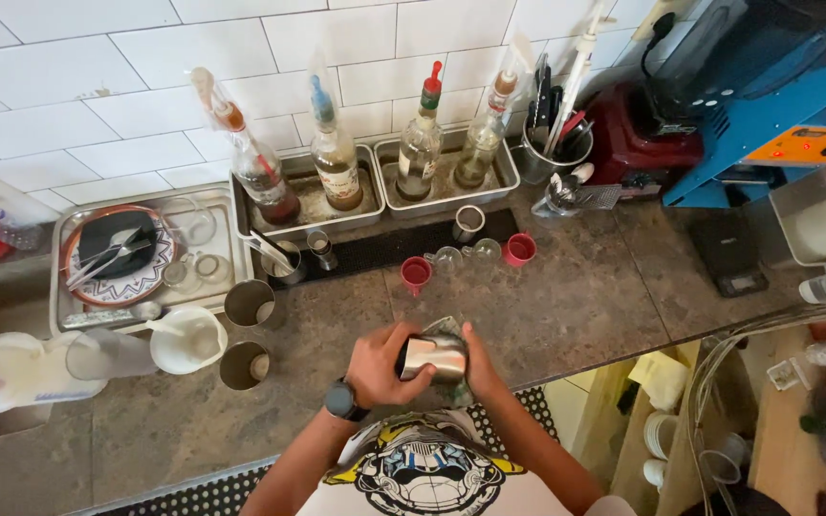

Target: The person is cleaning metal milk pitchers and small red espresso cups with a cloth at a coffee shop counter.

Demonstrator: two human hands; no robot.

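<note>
Wiping looks under way, not finished: the left hand (382, 368) wraps around a small steel pitcher (435, 355) held over the stone counter (566, 306) edge, while the right hand (479, 368) presses a grey-green cloth (446, 328) against its far side. Two more steel cups (249, 304) stand nearby.

We see the steel jug (435, 356) between our left hand (381, 364) and right hand (478, 363), over the counter (566, 306). Beyond it stand two small cups (417, 272), behind them trays (448, 196) of bottles (336, 158). Left lie two tumblers (249, 303) and a plate (117, 256).
</note>
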